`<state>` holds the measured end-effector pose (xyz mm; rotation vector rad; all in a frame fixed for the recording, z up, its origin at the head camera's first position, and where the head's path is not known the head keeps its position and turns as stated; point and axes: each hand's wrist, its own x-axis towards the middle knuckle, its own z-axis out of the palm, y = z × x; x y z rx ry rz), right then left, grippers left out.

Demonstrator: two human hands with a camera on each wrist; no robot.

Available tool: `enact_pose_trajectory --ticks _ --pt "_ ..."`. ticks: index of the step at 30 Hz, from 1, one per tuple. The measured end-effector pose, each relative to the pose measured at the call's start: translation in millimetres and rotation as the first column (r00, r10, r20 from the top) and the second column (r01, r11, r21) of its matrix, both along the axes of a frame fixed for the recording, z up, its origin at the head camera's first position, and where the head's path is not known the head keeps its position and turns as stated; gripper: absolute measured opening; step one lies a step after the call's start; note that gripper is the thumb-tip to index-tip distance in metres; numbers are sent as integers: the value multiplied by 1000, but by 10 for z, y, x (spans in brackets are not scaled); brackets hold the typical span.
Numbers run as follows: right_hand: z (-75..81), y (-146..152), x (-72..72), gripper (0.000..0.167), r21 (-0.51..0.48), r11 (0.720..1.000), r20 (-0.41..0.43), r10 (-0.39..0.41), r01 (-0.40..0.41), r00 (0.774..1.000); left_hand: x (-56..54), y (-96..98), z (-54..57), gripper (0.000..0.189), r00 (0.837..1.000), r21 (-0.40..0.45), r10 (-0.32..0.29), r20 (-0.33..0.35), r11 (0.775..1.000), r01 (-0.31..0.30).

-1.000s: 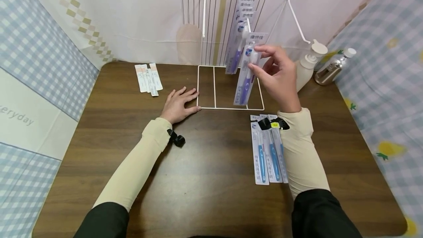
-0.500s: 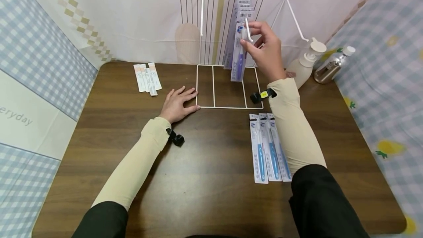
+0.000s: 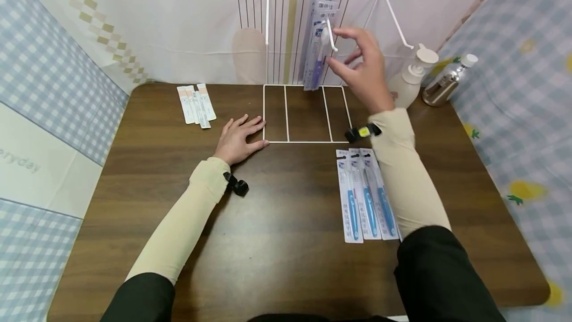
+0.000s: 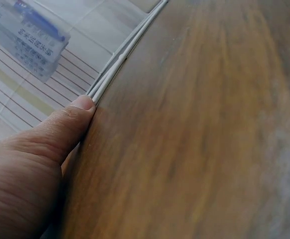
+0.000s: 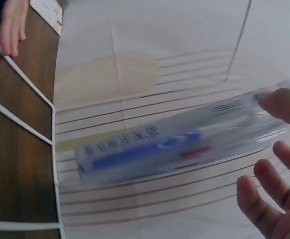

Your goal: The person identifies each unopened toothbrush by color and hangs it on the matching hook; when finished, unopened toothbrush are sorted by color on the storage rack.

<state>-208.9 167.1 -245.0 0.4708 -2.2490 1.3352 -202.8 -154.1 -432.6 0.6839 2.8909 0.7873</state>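
My left hand (image 3: 239, 140) lies with fingers spread on the table, thumb and fingertips at the left edge of a white wire rack's base (image 3: 308, 141). In the left wrist view the thumb (image 4: 60, 127) touches the white wire. Several packaged purple toothbrushes (image 3: 318, 69) hang one behind another from the rack's middle hook (image 3: 330, 36). Just right of that hook is my right hand (image 3: 366, 71), its thumb and forefinger apart with nothing between them. Seen from the right wrist, the front toothbrush pack (image 5: 140, 152) is blurred, and the thumb overlaps its top end.
Three packaged blue toothbrushes (image 3: 368, 207) lie side by side near the right forearm. Several small white-and-peach packets (image 3: 196, 106) are at the back left. A pump bottle (image 3: 406, 83) and a silver bottle (image 3: 442, 86) stand at the back right. Another hook (image 3: 397, 21) sticks out above them.
My right hand has carried a packaged purple toothbrush back onto the middle hook, let it go and drawn slightly right. The left hand stays at the rack's base.
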Motion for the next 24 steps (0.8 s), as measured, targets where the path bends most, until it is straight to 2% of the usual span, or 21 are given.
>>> enact_pose_trajectory --ticks 2,4,8,11,14,16,19,22,24 --pt "-34 138 214 49 22 1000 -9 -7 7 1000 10 16 -16 70 1000 3 -10 6 1000 10" --pt "-141 306 408 47 27 1000 -7 -4 4 1000 18 18 -25 71 1000 -1 -10 8 1000 10" --pt "-492 600 734 44 57 998 9 14 -15 1000 15 -5 -10 70 1000 -11 6 -2 1000 -7" --pt "-771 735 934 41 127 991 67 25 -33 997 5 -18 17 70 1000 -7 9 -2 1000 -9" --pt "-1043 815 1050 36 228 972 176 11 -52 984 -8 -23 25 70 1000 -9 7 2 1000 -7" --pt "-1205 842 1083 36 314 946 251 -8 -74 968 -16 -22 19 70 1000 -12 8 1 1000 -8" --pt "-1398 857 1105 43 453 885 351 -67 -107 934 -30 -15 4 70 1000 -8 9 -6 1000 -9" --pt "-1523 851 1115 52 562 816 403 -122 -140 907 -37 -5 -6 70 1000 4 9 -7 1000 -9" --pt "-1573 843 1129 54 598 788 414 -147 -146 898 -38 1 -18 70 1000 5 8 -4 1000 -8"
